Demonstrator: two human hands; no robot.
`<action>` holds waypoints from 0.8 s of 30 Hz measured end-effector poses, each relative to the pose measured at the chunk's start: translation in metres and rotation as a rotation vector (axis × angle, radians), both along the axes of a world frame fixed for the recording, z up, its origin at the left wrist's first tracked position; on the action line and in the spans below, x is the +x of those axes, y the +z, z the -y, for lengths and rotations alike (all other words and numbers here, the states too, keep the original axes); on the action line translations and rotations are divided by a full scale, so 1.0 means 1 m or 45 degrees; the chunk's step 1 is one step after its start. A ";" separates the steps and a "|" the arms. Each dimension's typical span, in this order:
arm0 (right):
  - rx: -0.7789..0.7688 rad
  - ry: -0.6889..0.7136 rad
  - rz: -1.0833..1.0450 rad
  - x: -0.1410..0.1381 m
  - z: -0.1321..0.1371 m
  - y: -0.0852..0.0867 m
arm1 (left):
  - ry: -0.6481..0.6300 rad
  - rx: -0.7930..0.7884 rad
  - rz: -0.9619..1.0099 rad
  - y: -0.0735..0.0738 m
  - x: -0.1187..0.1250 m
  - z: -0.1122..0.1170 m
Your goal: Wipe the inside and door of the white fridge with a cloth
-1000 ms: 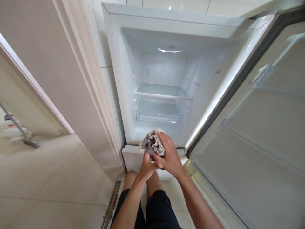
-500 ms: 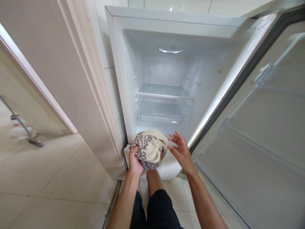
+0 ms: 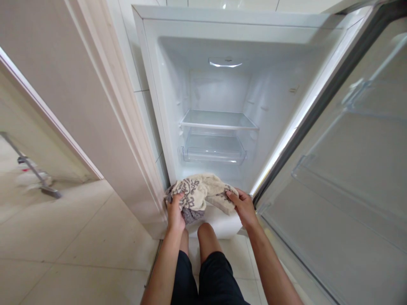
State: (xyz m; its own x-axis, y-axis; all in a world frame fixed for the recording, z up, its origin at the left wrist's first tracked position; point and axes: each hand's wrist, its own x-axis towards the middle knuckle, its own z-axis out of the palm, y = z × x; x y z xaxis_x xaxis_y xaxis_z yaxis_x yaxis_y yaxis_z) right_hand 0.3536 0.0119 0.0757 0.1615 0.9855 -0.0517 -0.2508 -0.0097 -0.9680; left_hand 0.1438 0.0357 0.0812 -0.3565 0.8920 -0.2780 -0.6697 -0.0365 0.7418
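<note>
A cream towel [image 3: 197,192] with a grey-brown pattern is stretched between my two hands, in front of the lower part of an open fridge [image 3: 219,25]. My left hand [image 3: 176,212] grips the bunched left part, thumb on top, with a darker grey fold hanging below. At the other end, my right hand [image 3: 243,205] pinches a flat piece of the cloth between thumb and fingers. Behind the towel, a glass shelf [image 3: 219,119] and a clear drawer [image 3: 214,154] sit inside the fridge.
The fridge door [image 3: 349,169] stands swung wide on the right, with clear door racks. A wooden door frame [image 3: 114,106] rises close on the left. Farther left, a long-handled broom [image 3: 47,190] is on the tiled floor [image 3: 85,237]. My knees [image 3: 208,237] are below the towel.
My right hand, apart from the towel before, has closed on its right side. The bundled towel is now pulled out wider to the right, while my left hand has shifted slightly left, still gripping.
</note>
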 end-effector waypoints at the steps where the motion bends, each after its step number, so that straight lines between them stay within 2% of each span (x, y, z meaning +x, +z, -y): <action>1: 0.012 -0.043 0.029 0.002 -0.001 0.004 | 0.033 -0.013 -0.053 -0.001 0.000 -0.001; 3: 0.095 -0.093 0.159 0.003 -0.001 0.014 | 0.054 -0.003 -0.128 -0.003 0.003 0.000; 6: 0.392 -0.071 0.447 -0.001 0.004 0.031 | 0.004 0.055 -0.185 -0.008 0.008 0.004; 9: 0.645 0.077 0.645 -0.005 0.013 0.048 | -0.010 0.070 -0.286 -0.013 0.010 0.004; 13: 0.826 0.321 0.802 -0.010 0.025 0.065 | 0.080 0.089 -0.564 -0.013 0.009 0.007; 16: 0.923 0.420 0.921 -0.023 0.028 0.071 | 0.180 0.088 -0.649 -0.007 0.014 0.017; 18: 0.935 0.483 1.007 -0.033 0.026 0.072 | 0.152 0.093 -0.629 -0.004 0.020 0.025; 20: 0.932 0.526 1.017 -0.041 0.023 0.074 | 0.032 0.128 -0.548 -0.006 0.023 0.030; 24: 0.898 0.700 0.671 -0.042 0.022 0.084 | -0.160 0.117 -0.103 -0.019 0.019 0.027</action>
